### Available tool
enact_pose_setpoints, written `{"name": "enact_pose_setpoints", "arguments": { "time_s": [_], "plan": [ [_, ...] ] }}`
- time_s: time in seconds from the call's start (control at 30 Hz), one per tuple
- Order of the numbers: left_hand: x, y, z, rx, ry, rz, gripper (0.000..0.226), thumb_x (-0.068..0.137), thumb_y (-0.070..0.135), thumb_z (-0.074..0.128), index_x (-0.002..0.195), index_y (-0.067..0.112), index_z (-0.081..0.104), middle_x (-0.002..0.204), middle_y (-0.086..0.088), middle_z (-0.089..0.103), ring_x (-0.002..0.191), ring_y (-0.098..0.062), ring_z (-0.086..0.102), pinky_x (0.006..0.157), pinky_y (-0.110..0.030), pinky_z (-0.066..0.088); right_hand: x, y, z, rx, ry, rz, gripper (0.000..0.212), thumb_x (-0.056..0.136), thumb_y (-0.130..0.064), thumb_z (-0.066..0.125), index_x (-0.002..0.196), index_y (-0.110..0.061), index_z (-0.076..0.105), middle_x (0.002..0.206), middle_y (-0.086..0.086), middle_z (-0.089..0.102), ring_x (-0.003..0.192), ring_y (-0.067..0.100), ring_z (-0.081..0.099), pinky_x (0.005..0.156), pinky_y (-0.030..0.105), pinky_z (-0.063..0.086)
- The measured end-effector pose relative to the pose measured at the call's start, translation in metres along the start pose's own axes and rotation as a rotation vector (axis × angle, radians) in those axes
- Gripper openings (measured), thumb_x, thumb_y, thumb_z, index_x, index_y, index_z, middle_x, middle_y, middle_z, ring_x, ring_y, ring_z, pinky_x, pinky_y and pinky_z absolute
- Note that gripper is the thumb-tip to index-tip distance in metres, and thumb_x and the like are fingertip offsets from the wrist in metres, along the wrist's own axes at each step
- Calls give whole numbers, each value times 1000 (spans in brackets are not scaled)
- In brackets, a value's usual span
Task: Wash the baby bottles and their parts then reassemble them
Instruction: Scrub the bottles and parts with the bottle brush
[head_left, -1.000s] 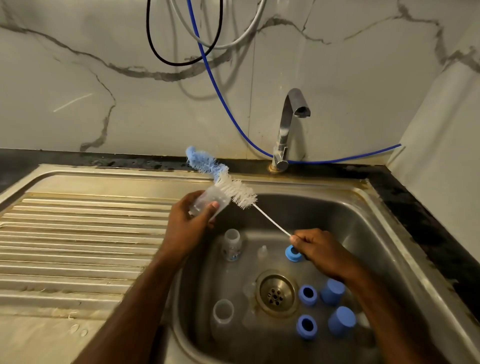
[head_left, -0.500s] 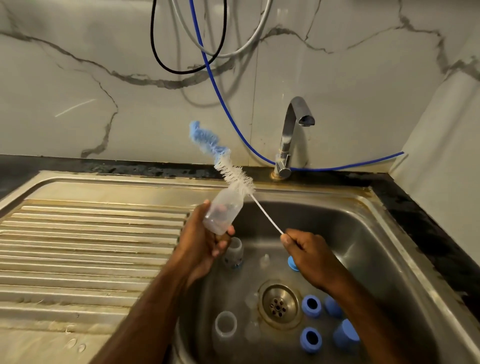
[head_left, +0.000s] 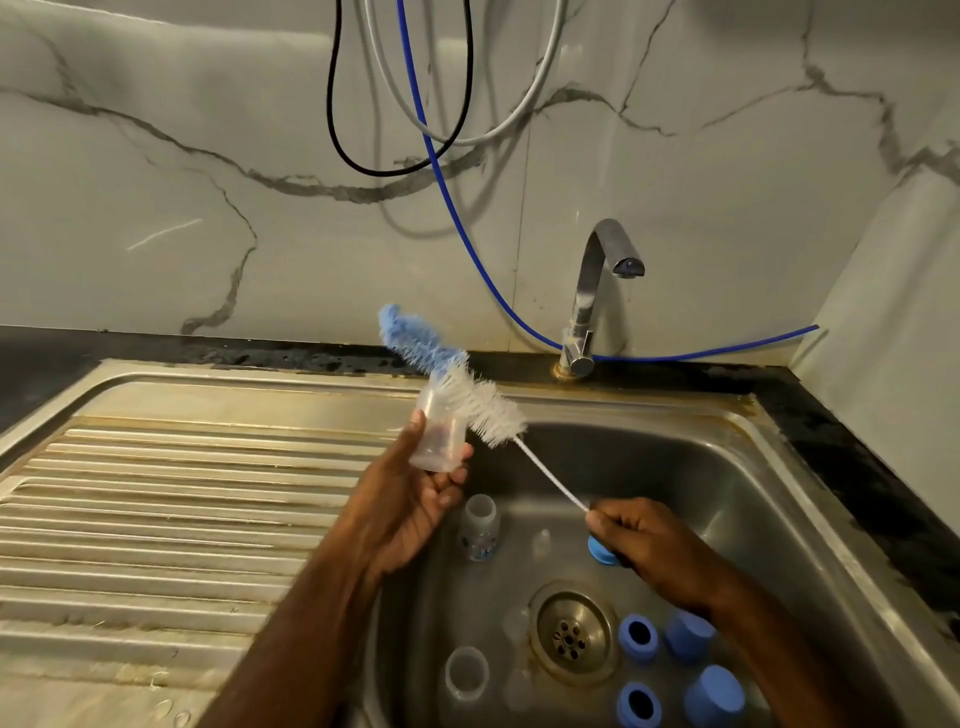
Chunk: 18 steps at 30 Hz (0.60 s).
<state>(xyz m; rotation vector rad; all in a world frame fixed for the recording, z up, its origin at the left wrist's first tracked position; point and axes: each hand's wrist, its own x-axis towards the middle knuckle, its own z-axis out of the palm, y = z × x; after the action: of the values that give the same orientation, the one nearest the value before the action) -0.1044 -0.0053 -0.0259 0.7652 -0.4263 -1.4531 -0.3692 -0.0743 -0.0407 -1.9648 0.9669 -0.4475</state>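
Observation:
My left hand (head_left: 410, 499) grips a small clear baby bottle (head_left: 438, 434) upright above the sink's left rim. My right hand (head_left: 649, 545) holds the thin wire handle of a bottle brush (head_left: 467, 395) with white and blue bristles. The bristles lie across the bottle's mouth, outside it, with the blue tip pointing up and left. In the basin (head_left: 727, 493) stand two more clear bottles (head_left: 479, 527) (head_left: 466, 675). Blue rings (head_left: 639, 636) (head_left: 640, 704) and blue caps (head_left: 714, 696) (head_left: 688, 634) lie right of the drain (head_left: 571, 631). A clear teat (head_left: 541, 543) sits by the drain.
A steel tap (head_left: 597, 291) stands behind the basin, no water running. The ribbed draining board (head_left: 156, 509) stretches to the left. A blue hose (head_left: 452, 208) and black and grey cables hang on the marble wall. Dark counter edges the sink on the right.
My left hand turned the bottle from tilted to upright and raised it. The brush came out along the bottle's mouth, and my right hand shifted slightly with the handle.

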Motion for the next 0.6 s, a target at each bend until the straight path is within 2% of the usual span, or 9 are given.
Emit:
{"name": "enact_pose_setpoints", "arguments": {
  "time_s": [0.1,0.27,0.37,0.47,0.6],
  "plan": [
    [1,-15,14,116,50,31,53,94,37,53,132,1,52,84,-15,66,63,-18,58,47,-23,46,3,-6,10,-99,3,-50,39,104,-35,48,66,-28,56,62,-6,51,58,6,47,61,27,43],
    [0,-17,14,128,112,46,50,101,47,44,130,7,52,94,-22,65,65,-20,60,48,-25,52,9,0,3,-229,288,-63,39,101,-41,44,72,-17,54,63,9,56,54,9,50,63,49,48],
    [0,-14,13,110,138,49,49,101,47,44,130,8,53,98,-23,65,68,-21,60,50,-26,53,6,6,0,-212,150,-39,38,103,-40,45,72,-20,53,64,7,55,56,10,49,64,49,49],
    [-3,-13,15,85,105,87,42,95,41,51,124,12,60,107,-21,67,78,-23,60,59,-28,52,2,9,-4,-179,2,-25,38,104,-39,47,69,-26,57,64,-1,57,59,12,52,67,45,50],
    [-4,-19,19,118,107,12,44,105,45,41,126,9,56,88,-20,68,65,-20,61,50,-25,52,7,2,5,-250,260,-71,38,102,-39,45,69,-22,54,61,7,56,52,13,52,61,47,50]
  ]
}}
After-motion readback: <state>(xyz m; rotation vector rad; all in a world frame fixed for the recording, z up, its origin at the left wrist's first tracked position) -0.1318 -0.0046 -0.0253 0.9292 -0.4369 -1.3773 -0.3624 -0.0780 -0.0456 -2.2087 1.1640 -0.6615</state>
